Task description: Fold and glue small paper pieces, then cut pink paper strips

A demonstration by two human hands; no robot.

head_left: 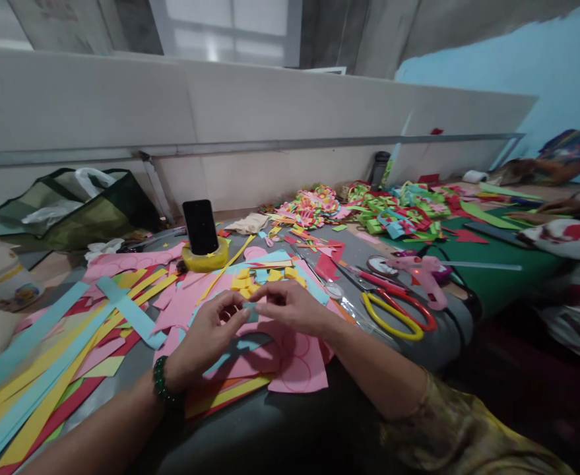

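Between my two hands is a small blue felt piece (251, 311). My left hand (213, 324), with a dark green bead bracelet (160, 379) at the wrist, pinches its left side. My right hand (292, 307) has its fingers closed at the piece's right side. Just beyond my fingertips lie several small yellow felt pieces (243, 281) on a light blue sheet (317, 285). Below my hands are pink felt sheets, one with drawn circles (297, 369). The fingers partly hide the blue piece.
Long felt strips (72, 349) cover the left side. A phone (200, 227) stands in a yellow tape roll (206, 257). On the right lie scissors (393, 316) and a pink glue gun (425, 274). Colourful felt pieces (314, 204) are heaped behind. Another person's hand (534, 216) is at far right.
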